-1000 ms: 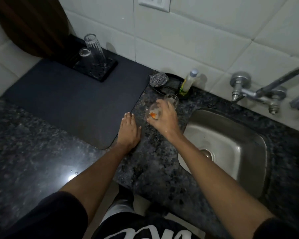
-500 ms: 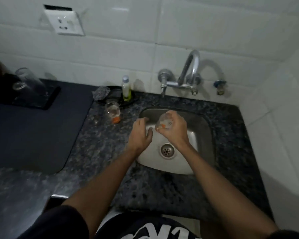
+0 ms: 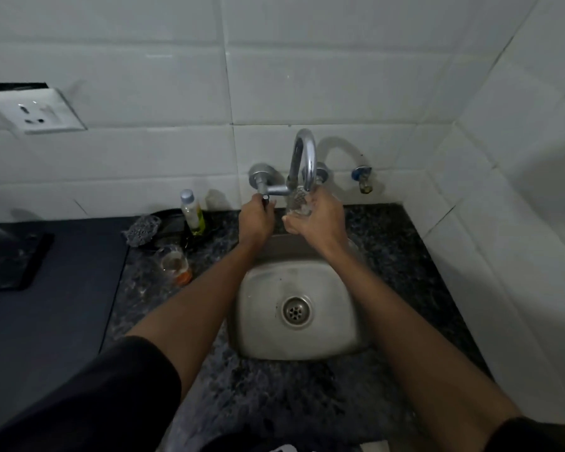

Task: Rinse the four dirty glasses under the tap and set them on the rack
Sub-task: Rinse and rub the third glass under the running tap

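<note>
My right hand (image 3: 317, 216) grips a clear glass (image 3: 297, 201) and holds it right under the curved chrome tap spout (image 3: 304, 158), above the back of the steel sink (image 3: 268, 321). My left hand (image 3: 256, 220) is curled round the tap's handle (image 3: 265, 199) at the left. A second dirty glass (image 3: 173, 262) with orange residue stands on the granite counter left of the sink. The dark rack (image 3: 10, 265) lies at the far left edge; the glasses on it are cut off and blurred.
A small bottle (image 3: 191, 212) and a grey scrubber (image 3: 142, 230) sit at the back of the counter by the wall. A dark mat (image 3: 53, 321) covers the counter on the left. A wall socket (image 3: 35, 110) is upper left. The tiled wall closes in on the right.
My right hand lifted the glass from over the sink up to the spout. My left hand left the sink rim and took hold of the tap handle. The view shifted right.
</note>
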A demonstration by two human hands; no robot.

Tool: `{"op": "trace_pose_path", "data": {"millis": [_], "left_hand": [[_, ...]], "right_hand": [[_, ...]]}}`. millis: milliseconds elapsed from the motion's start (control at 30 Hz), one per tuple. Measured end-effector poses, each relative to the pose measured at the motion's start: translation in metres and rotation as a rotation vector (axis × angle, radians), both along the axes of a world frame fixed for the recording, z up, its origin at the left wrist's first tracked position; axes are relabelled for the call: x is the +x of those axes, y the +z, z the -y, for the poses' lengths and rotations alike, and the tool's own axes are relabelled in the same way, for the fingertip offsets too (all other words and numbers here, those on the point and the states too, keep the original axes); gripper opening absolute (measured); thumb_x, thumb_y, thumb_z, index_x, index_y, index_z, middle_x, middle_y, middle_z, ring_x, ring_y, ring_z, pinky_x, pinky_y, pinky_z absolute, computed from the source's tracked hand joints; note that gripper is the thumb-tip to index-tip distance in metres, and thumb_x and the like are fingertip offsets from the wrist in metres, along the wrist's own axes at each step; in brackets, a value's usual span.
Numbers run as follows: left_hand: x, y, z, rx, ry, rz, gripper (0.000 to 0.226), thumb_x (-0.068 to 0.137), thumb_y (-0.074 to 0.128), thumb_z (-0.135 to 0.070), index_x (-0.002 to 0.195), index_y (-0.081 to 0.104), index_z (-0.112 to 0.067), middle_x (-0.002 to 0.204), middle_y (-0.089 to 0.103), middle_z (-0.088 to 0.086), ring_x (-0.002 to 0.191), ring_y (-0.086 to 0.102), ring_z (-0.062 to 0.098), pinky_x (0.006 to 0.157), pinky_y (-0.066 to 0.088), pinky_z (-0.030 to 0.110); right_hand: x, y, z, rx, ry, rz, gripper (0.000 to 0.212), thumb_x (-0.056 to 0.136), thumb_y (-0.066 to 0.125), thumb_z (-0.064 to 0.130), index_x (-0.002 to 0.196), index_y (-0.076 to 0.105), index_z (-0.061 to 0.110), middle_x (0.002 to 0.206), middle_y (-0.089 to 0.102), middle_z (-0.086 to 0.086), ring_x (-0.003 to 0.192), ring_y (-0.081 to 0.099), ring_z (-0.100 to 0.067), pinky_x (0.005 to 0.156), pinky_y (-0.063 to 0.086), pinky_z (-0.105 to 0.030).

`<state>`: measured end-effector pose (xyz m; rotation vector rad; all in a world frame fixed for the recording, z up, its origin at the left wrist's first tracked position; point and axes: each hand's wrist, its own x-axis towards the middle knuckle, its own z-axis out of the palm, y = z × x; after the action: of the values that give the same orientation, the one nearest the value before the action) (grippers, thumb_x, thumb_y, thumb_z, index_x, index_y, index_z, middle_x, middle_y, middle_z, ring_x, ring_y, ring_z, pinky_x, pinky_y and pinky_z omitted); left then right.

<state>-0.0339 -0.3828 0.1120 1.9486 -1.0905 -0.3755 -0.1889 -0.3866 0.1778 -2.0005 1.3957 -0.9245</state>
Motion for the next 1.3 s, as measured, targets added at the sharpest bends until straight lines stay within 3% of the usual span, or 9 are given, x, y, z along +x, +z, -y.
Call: {"op": "trace_pose_path", "data": {"millis": [300,400,567,733,900,967,1067,1167,1300], "left_hand": [[-0.002,-0.004,0.003,-0.033,0.11,-0.021,0.034,0.106,0.049,-0.027,0.097,0.066,0.001,0.091,0.072,0.02,0.084,0.067,0.037,0.065,0.036,0.032],[0.001,-0.007,0.004,-0.067,0.138,-0.07,0.033,0.105,0.052,-0.026,0.095,0.067,0.001,0.089,0.073,0.018,0.08,0.066,0.032,0.063,0.033,0.031],[-0.004,-0.008,0.0,-0.122,0.172,-0.171,0.027,0.103,0.057,-0.023,0.097,0.07,0.001,0.083,0.07,0.011,0.076,0.063,0.023,0.062,0.033,0.026],[-0.007,-0.019,0.001,-0.095,0.252,-0.506,0.047,0.097,0.062,-0.05,0.1,0.071,-0.005,0.082,0.074,0.006,0.073,0.071,0.021,0.063,0.055,0.032],[-0.008,-0.026,0.002,-0.061,0.211,-0.578,0.044,0.092,0.065,-0.053,0.086,0.07,-0.01,0.08,0.074,0.009,0.07,0.072,0.023,0.069,0.062,0.041],[-0.012,-0.021,0.003,0.031,0.154,-0.726,0.043,0.085,0.072,-0.051,0.089,0.074,-0.008,0.088,0.076,0.013,0.07,0.072,0.023,0.066,0.063,0.043],[-0.031,0.001,-0.006,0.303,-0.118,-1.233,0.054,0.086,0.07,-0.059,0.099,0.076,-0.007,0.1,0.075,0.016,0.09,0.073,0.027,0.074,0.063,0.041],[-0.046,0.017,-0.011,0.197,-0.225,-1.606,0.045,0.099,0.056,-0.051,0.099,0.074,-0.01,0.091,0.075,0.006,0.083,0.074,0.02,0.071,0.063,0.032],[-0.053,0.033,-0.011,0.004,-0.166,-1.66,0.031,0.098,0.048,-0.032,0.104,0.068,-0.009,0.089,0.069,0.005,0.076,0.066,0.017,0.068,0.051,0.025]], "right_hand": [[0.002,0.005,0.014,0.007,0.06,-0.012,0.054,0.066,0.096,0.029,0.108,0.063,0.021,0.101,0.071,0.003,0.087,0.067,-0.012,0.069,0.05,-0.018],[-0.001,0.001,0.015,-0.005,0.068,-0.009,0.057,0.065,0.096,0.03,0.111,0.064,0.02,0.102,0.071,0.001,0.09,0.069,-0.015,0.077,0.06,-0.034],[-0.006,-0.004,0.012,0.002,0.096,0.007,0.062,0.065,0.097,0.027,0.117,0.064,0.019,0.104,0.072,0.002,0.092,0.071,-0.016,0.082,0.063,-0.042],[-0.009,-0.004,0.013,0.013,0.109,0.015,0.062,0.066,0.098,0.028,0.117,0.064,0.016,0.104,0.071,0.004,0.095,0.069,-0.016,0.083,0.062,-0.039],[-0.013,-0.003,0.015,0.025,0.12,0.0,0.064,0.065,0.097,0.032,0.117,0.064,0.016,0.106,0.071,0.002,0.094,0.069,-0.016,0.081,0.062,-0.04],[-0.015,-0.004,0.015,0.024,0.123,-0.001,0.062,0.063,0.096,0.032,0.114,0.064,0.017,0.104,0.071,0.001,0.092,0.069,-0.016,0.08,0.062,-0.04],[-0.018,-0.006,0.012,0.003,0.169,0.015,0.056,0.065,0.096,0.026,0.112,0.066,0.019,0.102,0.07,0.002,0.09,0.067,-0.014,0.076,0.058,-0.033],[-0.026,-0.01,0.012,-0.061,0.275,-0.036,0.061,0.071,0.094,0.023,0.125,0.066,0.015,0.116,0.067,-0.001,0.105,0.065,-0.016,0.088,0.057,-0.034],[-0.042,-0.013,0.013,-0.426,0.443,-0.248,0.051,0.092,0.079,0.022,0.136,0.064,0.002,0.134,0.06,-0.015,0.126,0.055,-0.028,0.106,0.05,-0.036]]}}
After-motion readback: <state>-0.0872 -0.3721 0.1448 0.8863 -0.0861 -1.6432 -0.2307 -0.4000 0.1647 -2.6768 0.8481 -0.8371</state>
